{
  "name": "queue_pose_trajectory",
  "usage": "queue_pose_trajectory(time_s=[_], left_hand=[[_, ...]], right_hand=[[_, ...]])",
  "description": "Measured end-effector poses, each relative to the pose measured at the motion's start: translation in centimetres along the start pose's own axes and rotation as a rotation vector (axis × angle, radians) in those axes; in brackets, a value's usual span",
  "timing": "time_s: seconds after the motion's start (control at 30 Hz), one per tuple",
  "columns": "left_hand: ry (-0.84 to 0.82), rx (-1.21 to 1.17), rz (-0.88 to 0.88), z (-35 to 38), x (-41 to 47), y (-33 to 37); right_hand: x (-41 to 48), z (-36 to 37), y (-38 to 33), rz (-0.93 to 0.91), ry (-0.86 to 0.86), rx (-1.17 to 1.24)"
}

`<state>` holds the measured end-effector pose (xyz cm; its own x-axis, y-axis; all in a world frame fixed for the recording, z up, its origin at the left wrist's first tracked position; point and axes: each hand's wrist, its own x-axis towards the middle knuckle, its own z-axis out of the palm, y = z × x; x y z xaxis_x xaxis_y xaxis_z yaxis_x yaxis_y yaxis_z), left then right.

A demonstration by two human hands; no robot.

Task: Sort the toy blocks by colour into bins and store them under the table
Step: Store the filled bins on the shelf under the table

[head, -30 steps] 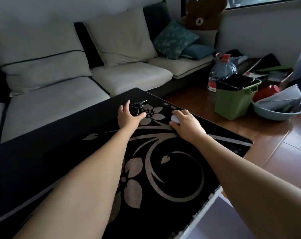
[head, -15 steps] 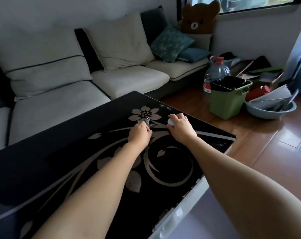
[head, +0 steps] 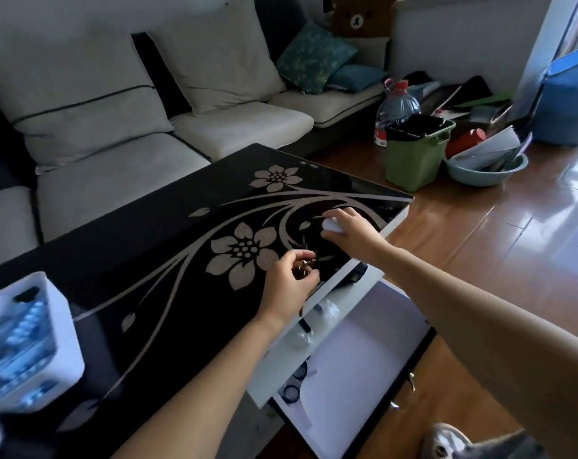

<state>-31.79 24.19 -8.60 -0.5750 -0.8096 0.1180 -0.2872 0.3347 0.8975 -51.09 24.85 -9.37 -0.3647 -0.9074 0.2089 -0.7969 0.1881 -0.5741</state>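
My left hand grips a small bunch of dark keys just above the near edge of the black floral table. Over the table's right end, my right hand curls round a small white rounded object. A white bin filled with blue toy blocks stands on the table at the far left, blurred. Below the table's near edge an open white drawer juts out, with a few small items along its inner side.
A pale sofa with cushions runs behind the table. On the wooden floor to the right stand a green waste bin, a water bottle, a basin of papers and a blue tub. A shoe shows at the bottom.
Both hands have drawn back from the table's far flower toward its near edge, carrying the keys and the white object. The view tilted down, bringing the open drawer and the bin of blue blocks into sight.
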Motion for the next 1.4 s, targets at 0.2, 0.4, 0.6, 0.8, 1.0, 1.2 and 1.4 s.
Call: queue_pose_trajectory(time_s=[0.2, 0.4, 0.6, 0.8, 1.0, 1.2, 1.4], left_hand=[[-0.203, -0.123, 0.068, 3.0, -5.0, 0.0], [-0.242, -0.169, -0.18, 7.0, -7.0, -5.6], [-0.237, -0.056, -0.406, 10.3, -7.4, -11.5], [-0.334, 0.096, -0.486, 12.0, -7.7, -14.9], [-0.492, 0.199, -0.47, 13.4, -8.1, -16.7], [-0.59, 0.283, -0.434, 13.2, -8.9, -17.2], [-0.736, 0.46, -0.394, 11.0, -8.6, -16.3]], right_hand=[[-7.1, -4.8, 0.2, 0.215, -0.419, 0.901], [-11.0, -3.1, 5.2, 0.442, -1.051, 0.695], [-10.8, 5.9, 9.2, 0.481, -0.69, 0.13], [-12.4, 10.7, 11.5, 0.347, -0.74, -0.264], [-13.4, 12.5, 12.9, 0.247, -0.782, -0.355], [-13.5, 12.6, 12.6, 0.265, -0.776, -0.394], [-13.6, 12.2, 12.4, 0.325, -0.656, -0.339]])
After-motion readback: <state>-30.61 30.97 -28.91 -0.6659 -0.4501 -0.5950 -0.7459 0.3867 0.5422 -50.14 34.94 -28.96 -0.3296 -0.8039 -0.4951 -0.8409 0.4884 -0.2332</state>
